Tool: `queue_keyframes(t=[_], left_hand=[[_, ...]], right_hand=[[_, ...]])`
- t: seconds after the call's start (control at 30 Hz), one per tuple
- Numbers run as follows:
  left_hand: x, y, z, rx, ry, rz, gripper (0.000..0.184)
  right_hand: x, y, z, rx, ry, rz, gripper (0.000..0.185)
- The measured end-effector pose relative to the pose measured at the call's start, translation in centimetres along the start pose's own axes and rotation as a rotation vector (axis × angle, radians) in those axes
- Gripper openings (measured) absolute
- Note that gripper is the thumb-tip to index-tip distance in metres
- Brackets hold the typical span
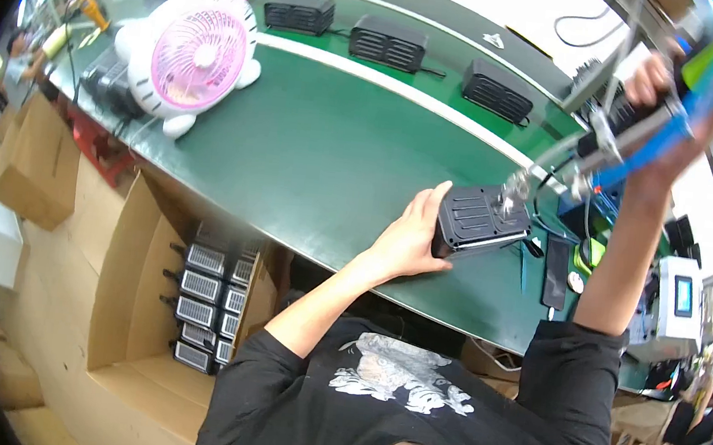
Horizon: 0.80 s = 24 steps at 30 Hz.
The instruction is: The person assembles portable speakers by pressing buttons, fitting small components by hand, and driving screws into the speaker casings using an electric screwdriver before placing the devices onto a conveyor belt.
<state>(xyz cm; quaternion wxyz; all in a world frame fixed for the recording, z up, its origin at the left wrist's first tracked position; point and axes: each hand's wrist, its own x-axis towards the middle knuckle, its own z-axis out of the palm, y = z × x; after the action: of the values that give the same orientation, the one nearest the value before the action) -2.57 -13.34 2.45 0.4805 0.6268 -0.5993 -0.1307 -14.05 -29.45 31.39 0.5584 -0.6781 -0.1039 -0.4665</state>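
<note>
My left hand point(406, 243) grasps one end of a black slotted box point(483, 221) at the near side of the green table point(321, 149), fingers and thumb spread around its edge. My right hand point(679, 154), raised and blurred, has its fingers wrapped around a hanging tool point(589, 145); its lower end is over the box top, contact indeterminate. A pink-and-white fan point(205, 56) stands at far left.

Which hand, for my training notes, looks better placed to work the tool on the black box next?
Probably the right hand: it grips the tool, whose lower end appears over the black box; the left hand steadies the box.
</note>
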Motion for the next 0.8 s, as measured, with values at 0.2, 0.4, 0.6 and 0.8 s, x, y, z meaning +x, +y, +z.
queue_keyframes(t=[0.2, 0.4, 0.6, 0.8], left_hand=[[-0.7, 1.1, -0.9, -0.031, 0.004, 0.002, 0.108], [-4.8, 1.0, -3.2, 0.003, 0.117, 0.244, 0.102], [-8.0, 0.6, -4.1, 0.105, 0.382, 0.542, 0.092], [-9.9, -0.5, -3.8, -0.170, 0.362, 0.495, 0.074]], right_hand=[[0.2, 4.5, -0.6, -0.413, 0.386, -0.004, 0.037], [-5.9, 7.4, -2.7, -0.912, 0.290, -0.362, 0.062], [-18.5, 2.7, -1.8, -0.849, -0.127, 0.107, 0.072], [-23.0, 4.3, 0.3, -0.002, 0.113, 0.642, 0.093]])
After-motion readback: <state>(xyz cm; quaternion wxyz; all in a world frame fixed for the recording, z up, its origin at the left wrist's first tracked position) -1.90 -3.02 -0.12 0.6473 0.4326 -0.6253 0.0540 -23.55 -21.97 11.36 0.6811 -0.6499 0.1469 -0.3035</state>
